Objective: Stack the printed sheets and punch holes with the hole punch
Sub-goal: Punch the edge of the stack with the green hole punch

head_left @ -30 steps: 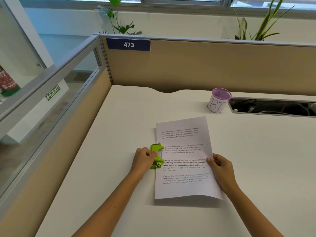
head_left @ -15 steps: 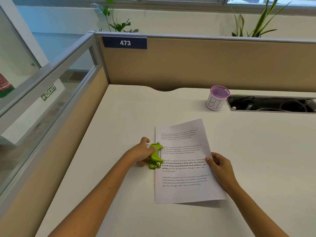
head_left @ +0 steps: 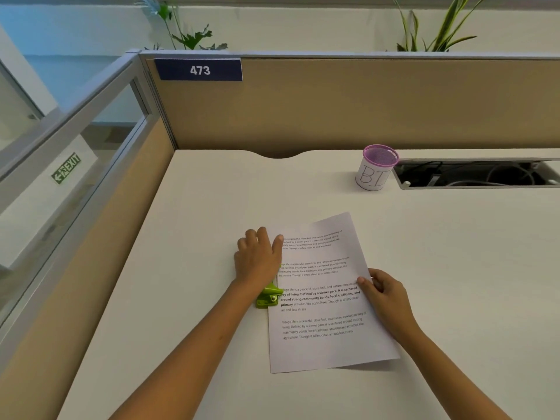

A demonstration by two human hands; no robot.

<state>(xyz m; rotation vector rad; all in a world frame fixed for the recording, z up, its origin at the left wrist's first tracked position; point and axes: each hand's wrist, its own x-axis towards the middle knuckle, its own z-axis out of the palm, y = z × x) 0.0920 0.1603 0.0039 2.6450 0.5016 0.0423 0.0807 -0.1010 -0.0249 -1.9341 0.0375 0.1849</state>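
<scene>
The printed sheets (head_left: 324, 301) lie as one stack in the middle of the white desk, turned a little clockwise. A small green hole punch (head_left: 268, 297) sits on the stack's left edge, about halfway down. My left hand (head_left: 259, 259) lies palm down over the punch's upper part, fingers spread toward the top left corner of the paper; only the punch's lower end shows. My right hand (head_left: 383, 294) pinches the right edge of the sheets, thumb on top.
A purple-rimmed mesh cup labelled BI (head_left: 375, 168) stands at the back right beside an open cable slot (head_left: 475, 174). Tan partition panels (head_left: 333, 107) close the desk's back and left side. Bare desk surface (head_left: 197, 237) lies to the left of the paper.
My left hand has gone from gripping the punch's side to lying flat on top of it, reaching farther up the paper. The sheets have turned slightly clockwise. My right hand stays on the right edge.
</scene>
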